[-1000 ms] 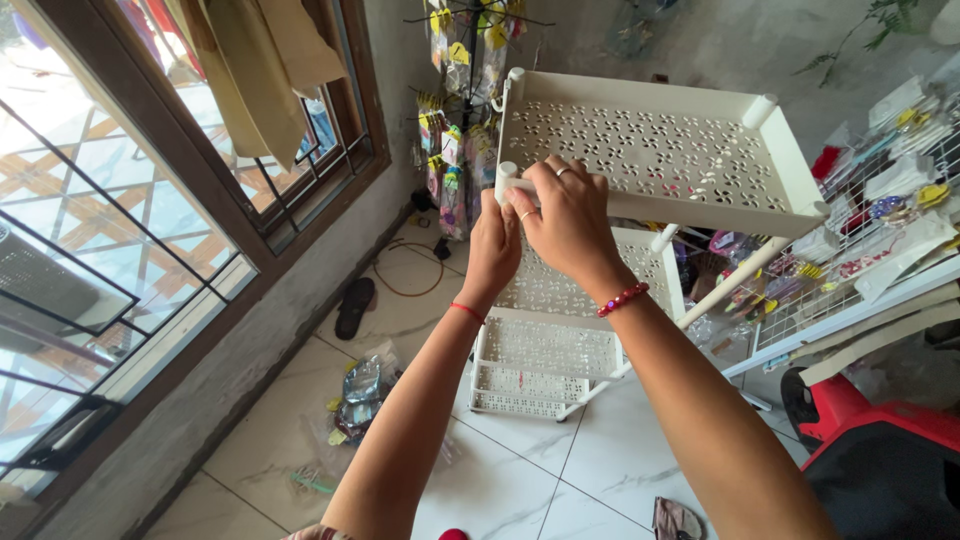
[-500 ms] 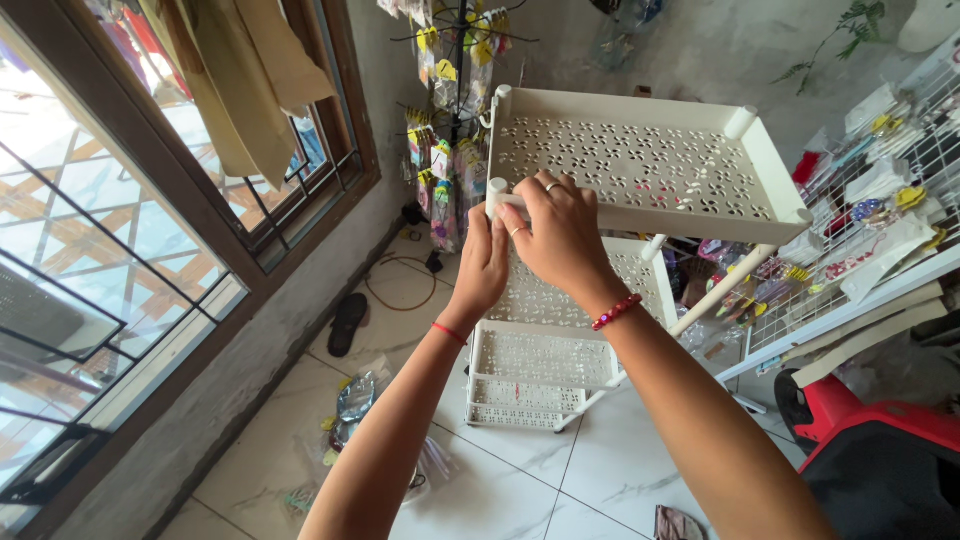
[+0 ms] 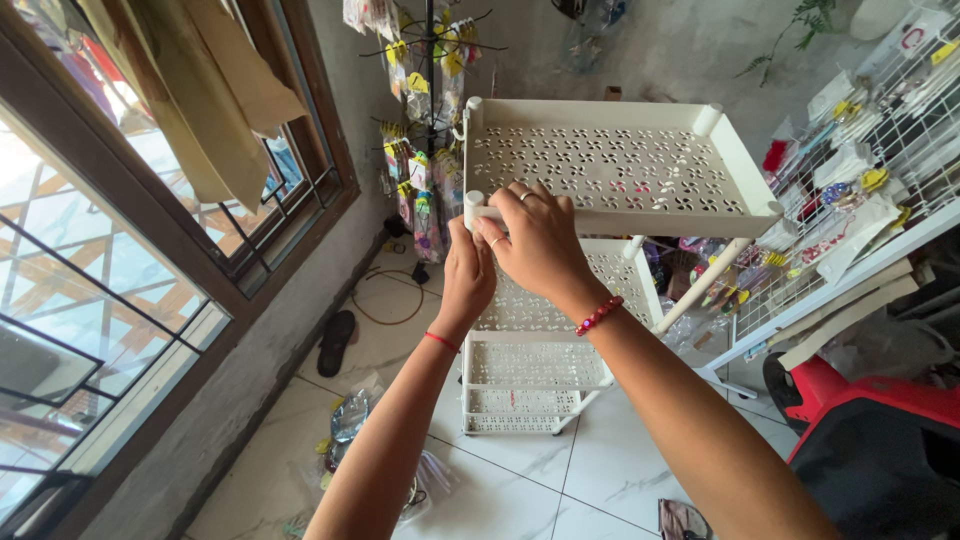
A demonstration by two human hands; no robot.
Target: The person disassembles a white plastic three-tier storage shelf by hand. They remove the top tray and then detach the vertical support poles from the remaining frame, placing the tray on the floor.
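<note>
1. Head view recorded two hands at one white plastic rack (image 3: 560,330); four perforated tiers were counted, stacked one above another on the tiled floor (image 3: 620,480).
2. Top tray (image 3: 610,165) was rectangular, cream-white, with a raised rim, a floor pierced in a small flower-like pattern, and tube sockets at its corners. It sat at the head of the rack, tilted against the tiers below.
3. Left hand (image 3: 467,280) was clenched round the white post under the tray's near left corner socket (image 3: 473,205); a thin red string circled that wrist.
4. Right hand (image 3: 540,245) grasped the tray's near rim beside the same corner, fingers (image 3: 530,200) curled over the edge. Two rings and one red bead bracelet (image 3: 598,315) were noted.
5. One loose white tube (image 3: 700,285) leaned slantwise at the rack's right side.
6. Surroundings: one dark-framed window (image 3: 150,260) at left, one black sandal (image 3: 337,340) on the floor, one wire display stand (image 3: 870,150) of small packets at right.
</note>
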